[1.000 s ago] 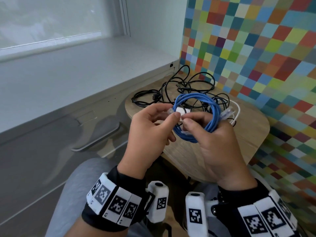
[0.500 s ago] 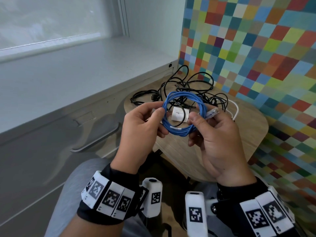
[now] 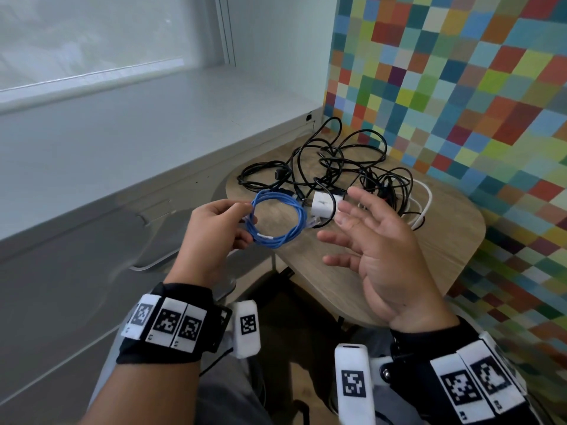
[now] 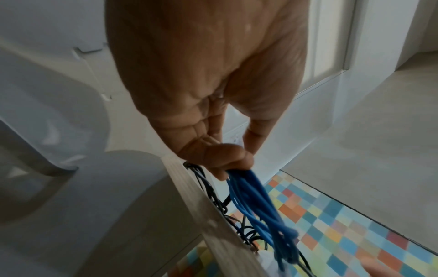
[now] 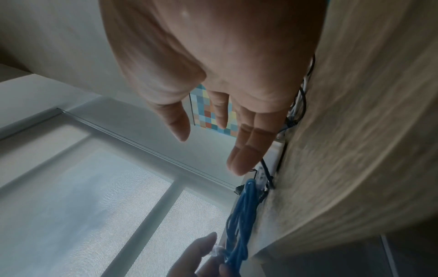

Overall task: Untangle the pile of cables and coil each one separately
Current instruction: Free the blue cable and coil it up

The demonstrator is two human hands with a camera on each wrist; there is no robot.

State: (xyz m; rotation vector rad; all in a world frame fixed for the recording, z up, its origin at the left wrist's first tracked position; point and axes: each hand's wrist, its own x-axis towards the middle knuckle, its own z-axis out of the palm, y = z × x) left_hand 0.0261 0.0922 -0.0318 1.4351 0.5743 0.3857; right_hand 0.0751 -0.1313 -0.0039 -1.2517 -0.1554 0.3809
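Note:
My left hand (image 3: 214, 231) pinches the coiled blue cable (image 3: 277, 219) by its left side, just above the near-left part of the wooden table (image 3: 383, 286). The left wrist view shows fingers (image 4: 225, 161) curled round the blue strands (image 4: 255, 206). To the right of the coil, my right hand (image 3: 371, 240) is spread, palm turned left, holding nothing; its straight fingers (image 5: 246, 150) show in the right wrist view above the blue cable (image 5: 241, 211). A tangle of black cables (image 3: 337, 167), a white charger block (image 3: 322, 204) and a white cable (image 3: 425, 207) lie on the table behind.
A grey windowsill and cabinet (image 3: 122, 167) run along the left, with a curved handle (image 3: 147, 265) near my left hand. A multicoloured tiled wall (image 3: 460, 102) closes the right and back. Bare wood shows at the table's near right.
My right hand has let go of the blue coil and spread out to the right. The left hand has carried the coil down and left, toward the table's near-left edge.

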